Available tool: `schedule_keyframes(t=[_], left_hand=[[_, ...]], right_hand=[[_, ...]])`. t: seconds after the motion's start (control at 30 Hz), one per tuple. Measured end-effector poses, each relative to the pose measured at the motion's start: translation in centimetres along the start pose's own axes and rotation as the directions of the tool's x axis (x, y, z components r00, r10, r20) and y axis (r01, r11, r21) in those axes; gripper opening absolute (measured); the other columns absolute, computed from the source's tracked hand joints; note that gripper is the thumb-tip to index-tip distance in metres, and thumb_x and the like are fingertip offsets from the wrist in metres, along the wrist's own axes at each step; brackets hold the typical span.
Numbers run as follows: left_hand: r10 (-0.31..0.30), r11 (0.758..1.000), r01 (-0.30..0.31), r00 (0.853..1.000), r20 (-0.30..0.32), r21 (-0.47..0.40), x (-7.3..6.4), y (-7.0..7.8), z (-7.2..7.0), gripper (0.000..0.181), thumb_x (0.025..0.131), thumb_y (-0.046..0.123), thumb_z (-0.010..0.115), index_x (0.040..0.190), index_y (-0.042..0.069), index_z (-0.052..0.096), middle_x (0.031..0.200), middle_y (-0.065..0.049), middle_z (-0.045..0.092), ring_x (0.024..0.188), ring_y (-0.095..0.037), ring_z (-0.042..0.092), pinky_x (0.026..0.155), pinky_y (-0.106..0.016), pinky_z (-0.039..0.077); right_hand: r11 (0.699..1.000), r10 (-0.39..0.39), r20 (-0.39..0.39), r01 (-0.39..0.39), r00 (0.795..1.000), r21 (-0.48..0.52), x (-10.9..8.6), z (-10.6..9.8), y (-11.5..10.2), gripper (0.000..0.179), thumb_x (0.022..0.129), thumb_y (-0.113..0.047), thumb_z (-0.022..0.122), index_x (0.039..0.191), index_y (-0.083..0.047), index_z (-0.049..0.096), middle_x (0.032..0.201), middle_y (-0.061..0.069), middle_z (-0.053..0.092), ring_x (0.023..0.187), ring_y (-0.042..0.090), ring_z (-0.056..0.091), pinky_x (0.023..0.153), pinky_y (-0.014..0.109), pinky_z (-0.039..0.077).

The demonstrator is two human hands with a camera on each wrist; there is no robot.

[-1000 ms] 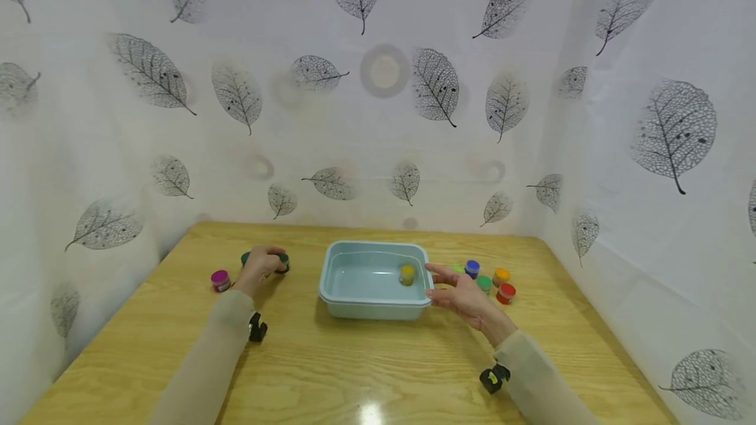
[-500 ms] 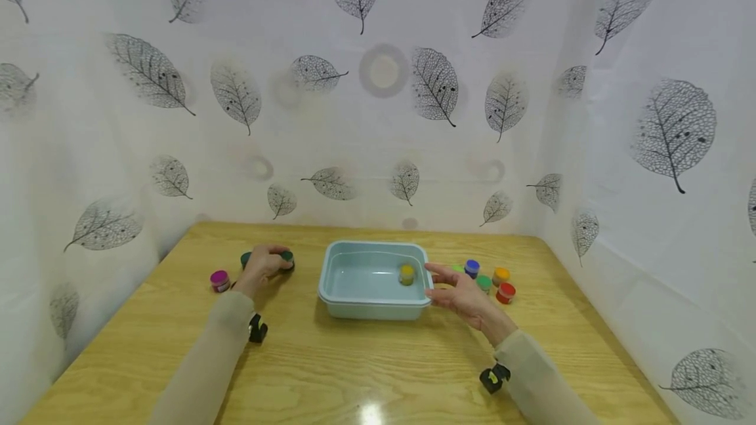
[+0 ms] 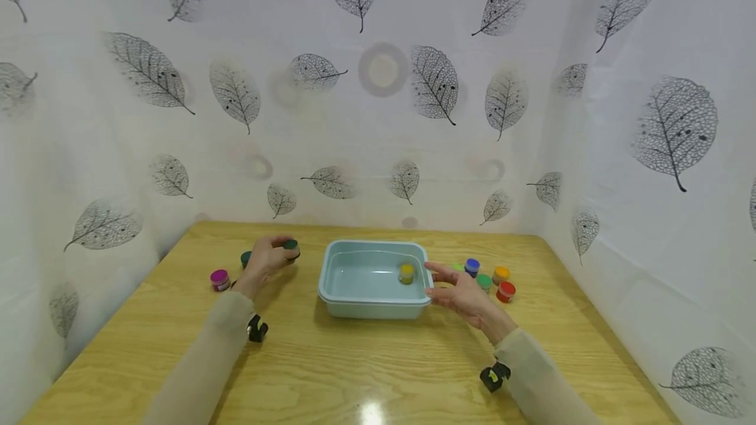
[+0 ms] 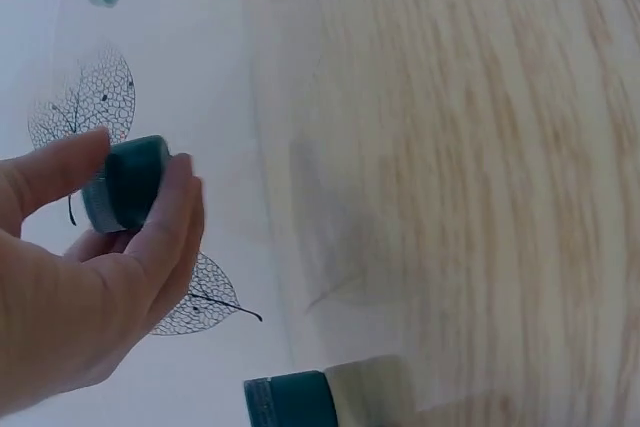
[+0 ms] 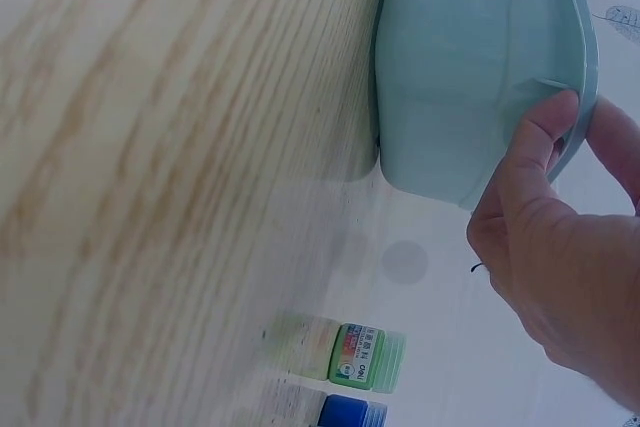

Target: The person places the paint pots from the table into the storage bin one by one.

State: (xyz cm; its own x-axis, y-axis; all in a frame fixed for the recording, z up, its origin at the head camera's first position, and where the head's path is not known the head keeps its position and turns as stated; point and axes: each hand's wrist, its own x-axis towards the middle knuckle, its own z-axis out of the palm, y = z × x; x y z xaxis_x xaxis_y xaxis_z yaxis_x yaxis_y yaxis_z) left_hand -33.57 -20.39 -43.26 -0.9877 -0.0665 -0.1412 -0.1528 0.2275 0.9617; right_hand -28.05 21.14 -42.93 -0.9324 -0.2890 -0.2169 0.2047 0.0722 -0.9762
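My left hand [image 3: 268,261] pinches a small dark green paint jar [image 4: 132,184] between thumb and fingers. In the head view the jar is lifted off the table, left of the pale blue basin [image 3: 378,311]. A second dark green jar [image 4: 303,402] stands on the table close to that hand, and a magenta jar [image 3: 220,280] is nearer its wrist. My right hand [image 5: 570,257] grips the basin's right rim, with thumb and fingers on either side of it. Inside the basin, toward the right, sits one yellow jar [image 3: 406,273].
Right of the basin stand several more jars: lime green [image 5: 355,357], partly behind the right hand in the head view, blue [image 3: 472,268], green [image 3: 484,282], orange [image 3: 501,275] and red [image 3: 505,292]. A leaf-print curtain [image 3: 378,149] surrounds the wooden table [image 3: 331,372].
My left hand has raised the dark green jar and moved it slightly right and away. The right hand stays on the basin's rim.
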Motion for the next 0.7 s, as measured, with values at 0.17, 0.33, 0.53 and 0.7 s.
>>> schedule_keyframes(t=[0.17,0.33,0.53,0.7], left_hand=[[0.043,0.999,-0.043,0.999,-0.008,-0.02,-0.4,1.0,0.2,0.055,0.095,0.009,0.064,0.145,0.0,0.043,0.148,-0.021,0.042,0.11,-0.025,0.065,0.104,-0.045,0.05],[0.109,0.993,-0.109,0.994,-0.011,0.048,-1.0,1.9,1.0,0.054,0.093,0.012,0.068,0.142,0.0,0.048,0.147,-0.021,0.043,0.108,-0.027,0.067,0.101,-0.046,0.051],[0.19,0.981,-0.192,0.98,-0.054,-0.031,-1.5,2.2,2.7,0.049,0.09,0.008,0.071,0.135,-0.001,0.054,0.133,-0.022,0.053,0.1,-0.024,0.069,0.09,-0.036,0.058],[0.228,0.969,-0.236,0.969,-0.095,-0.078,-1.7,2.0,4.5,0.045,0.088,0.009,0.073,0.13,-0.001,0.058,0.123,-0.02,0.058,0.102,-0.026,0.067,0.085,-0.032,0.06]], right_hand=[[1.0,0.001,-0.003,-0.001,1.0,0.001,0.0,0.0,0.0,0.066,0.09,-0.002,0.068,0.149,-0.01,0.041,0.143,0.024,0.035,0.102,0.022,0.061,0.088,0.029,0.058],[1.0,-0.003,-0.002,0.003,1.0,-0.005,0.1,0.0,0.1,0.066,0.09,-0.003,0.069,0.149,-0.01,0.041,0.144,0.024,0.035,0.104,0.024,0.06,0.088,0.029,0.058],[1.0,-0.01,0.008,0.01,1.0,0.008,0.2,-0.1,0.3,0.068,0.089,0.0,0.068,0.15,-0.009,0.04,0.14,0.023,0.036,0.098,0.018,0.061,0.084,0.027,0.058],[1.0,-0.013,0.013,0.013,1.0,0.009,0.2,-0.1,0.4,0.068,0.089,-0.001,0.069,0.15,-0.008,0.039,0.139,0.023,0.036,0.097,0.017,0.06,0.083,0.027,0.058]])
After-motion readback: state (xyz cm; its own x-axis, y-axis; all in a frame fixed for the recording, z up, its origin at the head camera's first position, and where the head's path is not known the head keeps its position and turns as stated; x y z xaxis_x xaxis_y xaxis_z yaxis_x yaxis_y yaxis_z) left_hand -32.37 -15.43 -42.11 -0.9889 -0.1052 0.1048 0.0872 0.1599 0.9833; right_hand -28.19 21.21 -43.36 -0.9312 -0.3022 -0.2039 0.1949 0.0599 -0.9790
